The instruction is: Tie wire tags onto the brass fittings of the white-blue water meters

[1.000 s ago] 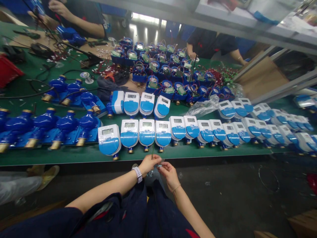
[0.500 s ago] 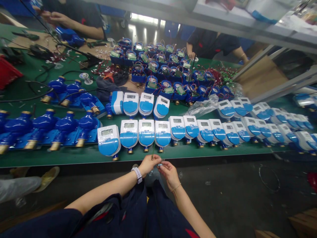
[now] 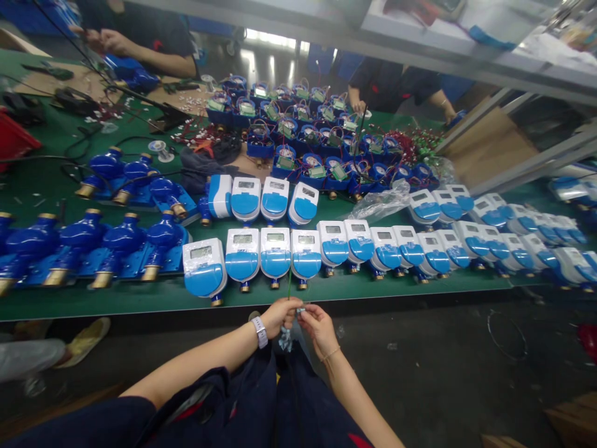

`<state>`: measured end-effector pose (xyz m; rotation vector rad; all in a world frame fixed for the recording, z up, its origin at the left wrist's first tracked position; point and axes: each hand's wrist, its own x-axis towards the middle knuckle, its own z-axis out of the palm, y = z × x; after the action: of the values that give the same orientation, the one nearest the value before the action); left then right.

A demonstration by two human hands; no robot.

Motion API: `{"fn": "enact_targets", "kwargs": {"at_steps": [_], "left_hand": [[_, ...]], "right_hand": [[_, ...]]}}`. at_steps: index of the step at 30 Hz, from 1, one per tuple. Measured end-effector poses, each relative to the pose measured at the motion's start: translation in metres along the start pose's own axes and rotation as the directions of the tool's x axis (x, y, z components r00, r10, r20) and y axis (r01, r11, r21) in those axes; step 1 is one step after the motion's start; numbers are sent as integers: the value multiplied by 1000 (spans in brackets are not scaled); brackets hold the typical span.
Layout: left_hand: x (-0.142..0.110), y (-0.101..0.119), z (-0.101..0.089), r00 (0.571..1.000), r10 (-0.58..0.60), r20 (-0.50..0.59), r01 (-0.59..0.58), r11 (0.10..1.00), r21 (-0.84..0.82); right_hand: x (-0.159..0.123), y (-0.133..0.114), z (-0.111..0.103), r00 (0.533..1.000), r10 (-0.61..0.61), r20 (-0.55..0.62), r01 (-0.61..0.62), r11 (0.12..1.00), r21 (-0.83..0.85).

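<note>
My left hand (image 3: 281, 314), with a pale watch on its wrist, is closed around a bunch of small pale-blue pieces (image 3: 285, 339) that hangs below the fingers. A thin green strand (image 3: 289, 286) rises from this hand toward a white-and-blue water meter (image 3: 306, 254). My right hand (image 3: 319, 325) pinches one small pale-blue piece (image 3: 301, 310) between thumb and fingertips, close beside the left fingers. Its exact kind is too small to tell. Both hands are in front of the table's near edge, below the front row of meters.
Blue meter bodies with brass ends (image 3: 124, 239) lie at left. Opened meters with circuit boards and wires (image 3: 310, 134) fill the middle back. More finished meters (image 3: 476, 238) run right. A clear plastic bag (image 3: 380, 202) lies behind them. Two co-workers (image 3: 392, 81) (image 3: 153, 53) sit across the table.
The left fingers have curled in more, and the bunch of pale-blue pieces now shows below them. My right hand keeps its pinch in nearly the same place.
</note>
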<state>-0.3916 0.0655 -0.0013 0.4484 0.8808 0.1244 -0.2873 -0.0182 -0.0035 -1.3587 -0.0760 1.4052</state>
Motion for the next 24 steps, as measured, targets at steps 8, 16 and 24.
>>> {"fn": "enact_targets", "kwargs": {"at_steps": [8,16,24], "left_hand": [[3,2,-2,995,-91,39,89,995,51],[4,3,-14,948,-164,271,191,979,-75],[12,11,-15,973,-175,154,187,980,-68]], "right_hand": [[6,-2,1,995,-92,-34,90,995,-50],[11,-21,-11,978,-149,145,194,905,-379],[25,-43,-11,950,2,312,172,830,-530]]}}
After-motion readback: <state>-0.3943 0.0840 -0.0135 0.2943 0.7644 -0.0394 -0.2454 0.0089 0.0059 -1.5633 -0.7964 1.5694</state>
